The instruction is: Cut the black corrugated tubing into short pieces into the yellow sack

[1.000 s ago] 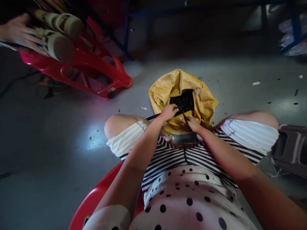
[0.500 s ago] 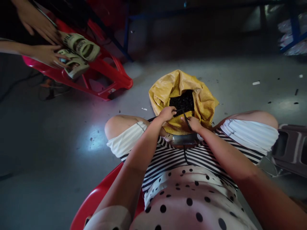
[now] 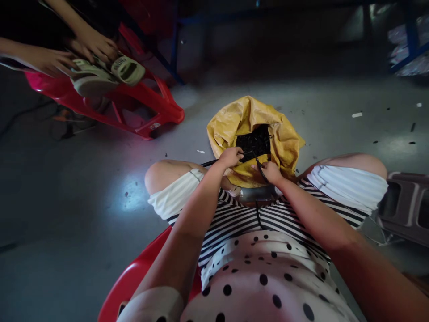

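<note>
My left hand [image 3: 231, 156] is closed on a thin black strip [image 3: 208, 163]. One end sticks out to the left over my knee, and a short piece reaches right past the fingertips. My right hand [image 3: 271, 171] grips black-handled scissors [image 3: 259, 169], whose dark blades point up toward that short end. Both hands are over the near rim of a yellow sack [image 3: 246, 109] with its edge rolled down. Inside lie many small black pieces [image 3: 256, 141]. Whether the blades touch the strip is too dark to tell.
At upper left, another person's hands [image 3: 95, 42] handle pale green slides [image 3: 129, 69] on a red plastic stool [image 3: 144, 107]. A grey-brown stool [image 3: 404, 201] stands right of my knee. Blue metal frame legs [image 3: 174, 49] are at the back; scraps [image 3: 357, 115] dot the floor.
The strip now sticks out farther left of my left hand; the scissors remain in my right. The other person's hands have moved, and the nearer slide is turned over on its side.
</note>
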`<action>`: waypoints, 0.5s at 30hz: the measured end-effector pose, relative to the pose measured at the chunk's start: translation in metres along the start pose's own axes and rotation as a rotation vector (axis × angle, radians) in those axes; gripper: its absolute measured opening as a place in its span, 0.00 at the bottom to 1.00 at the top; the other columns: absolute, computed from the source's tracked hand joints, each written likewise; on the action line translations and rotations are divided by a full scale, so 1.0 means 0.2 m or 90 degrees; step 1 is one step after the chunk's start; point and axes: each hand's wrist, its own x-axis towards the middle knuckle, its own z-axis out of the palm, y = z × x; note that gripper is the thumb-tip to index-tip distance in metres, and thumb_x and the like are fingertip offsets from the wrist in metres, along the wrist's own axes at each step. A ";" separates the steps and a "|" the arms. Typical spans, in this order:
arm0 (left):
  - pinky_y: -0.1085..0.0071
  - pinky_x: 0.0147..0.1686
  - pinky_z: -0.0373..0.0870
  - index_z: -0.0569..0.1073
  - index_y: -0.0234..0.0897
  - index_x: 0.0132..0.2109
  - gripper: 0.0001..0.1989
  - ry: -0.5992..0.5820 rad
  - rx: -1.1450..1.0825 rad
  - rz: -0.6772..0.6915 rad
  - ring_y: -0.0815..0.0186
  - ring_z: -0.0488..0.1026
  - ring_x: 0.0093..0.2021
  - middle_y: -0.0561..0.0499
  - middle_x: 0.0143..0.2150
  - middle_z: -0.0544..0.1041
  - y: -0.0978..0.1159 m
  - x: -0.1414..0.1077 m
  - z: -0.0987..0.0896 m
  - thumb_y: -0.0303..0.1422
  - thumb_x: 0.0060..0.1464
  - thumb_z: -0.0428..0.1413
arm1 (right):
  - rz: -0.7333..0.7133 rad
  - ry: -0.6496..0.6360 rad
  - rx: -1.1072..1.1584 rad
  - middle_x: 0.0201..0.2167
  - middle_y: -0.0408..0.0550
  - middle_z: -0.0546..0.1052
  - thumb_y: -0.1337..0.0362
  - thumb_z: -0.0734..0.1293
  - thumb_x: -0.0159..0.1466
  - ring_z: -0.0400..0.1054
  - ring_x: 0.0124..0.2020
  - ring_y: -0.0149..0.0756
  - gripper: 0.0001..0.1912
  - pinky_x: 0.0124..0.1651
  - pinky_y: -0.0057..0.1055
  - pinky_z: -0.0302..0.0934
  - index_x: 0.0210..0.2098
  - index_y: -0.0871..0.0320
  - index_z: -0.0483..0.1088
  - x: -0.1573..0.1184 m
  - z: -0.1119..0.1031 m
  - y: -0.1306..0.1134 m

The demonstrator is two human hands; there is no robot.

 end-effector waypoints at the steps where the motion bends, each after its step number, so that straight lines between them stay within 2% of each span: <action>1: 0.67 0.56 0.72 0.80 0.37 0.55 0.14 0.012 -0.007 -0.008 0.57 0.79 0.57 0.44 0.56 0.83 0.00 0.00 -0.01 0.31 0.65 0.57 | 0.003 -0.003 0.020 0.27 0.52 0.78 0.33 0.61 0.68 0.71 0.31 0.39 0.34 0.32 0.30 0.52 0.29 0.59 0.74 0.00 0.00 0.00; 6: 0.66 0.57 0.72 0.80 0.37 0.56 0.14 0.077 -0.043 -0.011 0.57 0.79 0.57 0.44 0.57 0.83 0.03 -0.02 -0.03 0.31 0.66 0.56 | 0.002 -0.057 0.125 0.34 0.50 0.79 0.33 0.61 0.69 0.73 0.36 0.40 0.33 0.38 0.30 0.59 0.38 0.58 0.75 -0.01 -0.01 0.01; 9: 0.67 0.57 0.72 0.80 0.36 0.55 0.14 0.076 -0.058 0.023 0.58 0.79 0.57 0.44 0.56 0.83 0.06 -0.03 -0.03 0.31 0.66 0.56 | -0.004 -0.083 0.114 0.36 0.51 0.80 0.32 0.61 0.69 0.73 0.37 0.41 0.33 0.39 0.31 0.61 0.39 0.58 0.74 -0.01 -0.01 0.00; 15: 0.66 0.58 0.73 0.80 0.36 0.54 0.13 0.057 -0.056 0.072 0.57 0.79 0.56 0.44 0.56 0.84 0.11 -0.06 -0.01 0.31 0.66 0.56 | -0.004 -0.073 0.084 0.38 0.53 0.81 0.34 0.59 0.71 0.74 0.39 0.43 0.33 0.40 0.31 0.61 0.41 0.58 0.74 -0.03 -0.03 -0.04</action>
